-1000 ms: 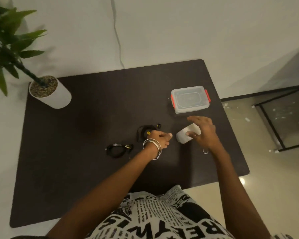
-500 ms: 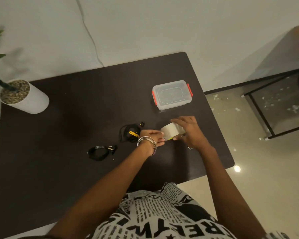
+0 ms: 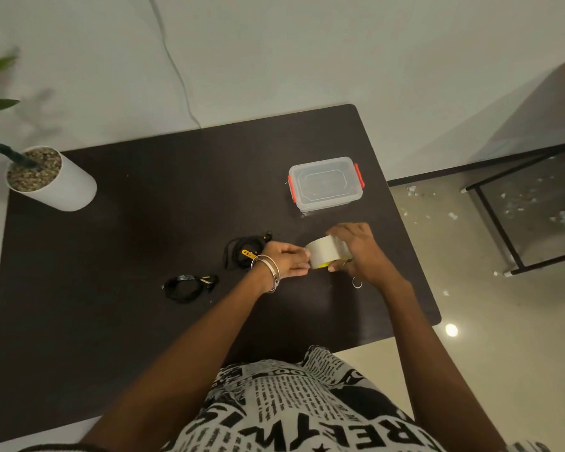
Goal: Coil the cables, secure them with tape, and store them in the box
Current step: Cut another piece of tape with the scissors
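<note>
**Tape roll held between both hands over a dark table**

Dark and matte, the table (image 3: 118, 288) is set against a pale wall, with glossy floor seen to its right. On its far right part a clear plastic box (image 3: 325, 183) is placed, its lid on and 2 red clips seen at its short sides. Nearer the person, just in front of the box, a pale roll of tape (image 3: 327, 252) is held above the tabletop. The roll is gripped by the right hand (image 3: 361, 252), whose fingers are curled over its top and far side while the thumb is pressed under its lower edge, where a bit of yellow is seen. The left hand (image 3: 286, 261) is brought against the roll's left face, its fingertips bent onto the edge as if pinching there; whether a tape end is actually caught cannot be told. 2 silver bangles (image 3: 268, 272) are worn on the left wrist.

2 black cables are laid on the table left of the hands. A loosely coiled cable with a yellow tie (image 3: 245, 252) is found just behind the left wrist. A tighter coiled cable (image 3: 188, 287) is set further left and nearer the person, apart from the 1st.

A white plant pot (image 3: 59, 187) filled with gravel is stood at the far left corner. A small metal ring (image 3: 357, 283) is seen on the table under the right wrist.
</note>
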